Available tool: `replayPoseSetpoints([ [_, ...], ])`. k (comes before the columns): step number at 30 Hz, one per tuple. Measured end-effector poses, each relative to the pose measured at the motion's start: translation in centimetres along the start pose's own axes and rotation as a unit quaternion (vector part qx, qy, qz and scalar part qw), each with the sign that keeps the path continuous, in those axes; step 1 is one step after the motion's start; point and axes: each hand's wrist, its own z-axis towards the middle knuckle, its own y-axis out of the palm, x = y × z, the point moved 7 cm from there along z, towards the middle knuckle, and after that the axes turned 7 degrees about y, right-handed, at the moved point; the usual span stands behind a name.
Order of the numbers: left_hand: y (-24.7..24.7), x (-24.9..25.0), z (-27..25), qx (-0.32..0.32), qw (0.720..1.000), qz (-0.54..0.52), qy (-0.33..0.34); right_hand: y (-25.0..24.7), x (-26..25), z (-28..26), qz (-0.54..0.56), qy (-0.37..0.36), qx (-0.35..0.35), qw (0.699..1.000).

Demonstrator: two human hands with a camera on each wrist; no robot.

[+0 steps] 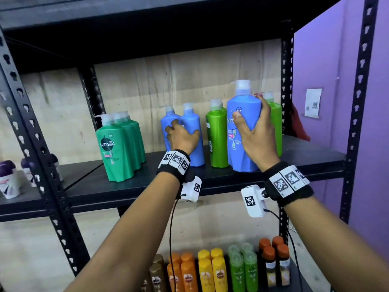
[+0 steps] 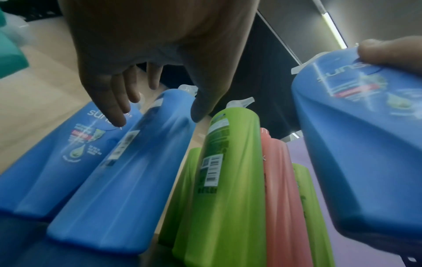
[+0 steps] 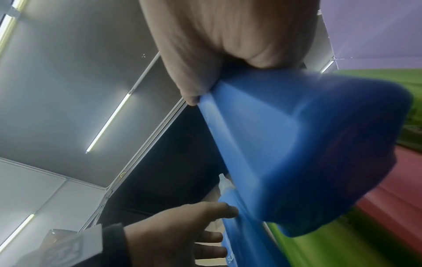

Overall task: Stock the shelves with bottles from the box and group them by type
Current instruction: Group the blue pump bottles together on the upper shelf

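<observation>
Faceted blue plastic bottle (image 1: 242, 133) — gripped, right hand (image 1: 255, 131)

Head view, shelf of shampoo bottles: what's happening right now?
A person is stocking a black metal shelf. The right hand grips a large blue plastic pump bottle in front of the lime-green bottles. The left hand rests on two matching blue bottles standing together further left.

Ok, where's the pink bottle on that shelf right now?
The pink bottle stands far right on the shelf, between lime bottles, behind the blue bottle in the right hand; the head view shows only its cap.
</observation>
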Motion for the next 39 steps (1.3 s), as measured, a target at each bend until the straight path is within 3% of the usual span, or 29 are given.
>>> replayPoseSetpoints([
  [7, 3.1, -1.4, 0.9, -0.152, 0.986, -0.042, -0.049, 0.9, 0.4, -0.4, -0.002, -0.011, -0.011, 1.000],
  [14, 2.2, -2.1, 0.6, -0.130, 0.988, -0.080, -0.017, 2.7, -0.2, -1.2, -0.010, -0.001, -0.041, 0.999],
  [27, -4.4, -4.8, -2.6, -0.099, 0.977, -0.189, 0.027, 9.4, 0.6, -4.0, 0.049, 0.005, -0.071, 0.996],
  [39, -5.5, -8.0, -3.8, -0.058, 0.946, -0.319, 0.018, 14.3, 1.7, -4.7, 0.052, 0.040, -0.090, 0.994],
])
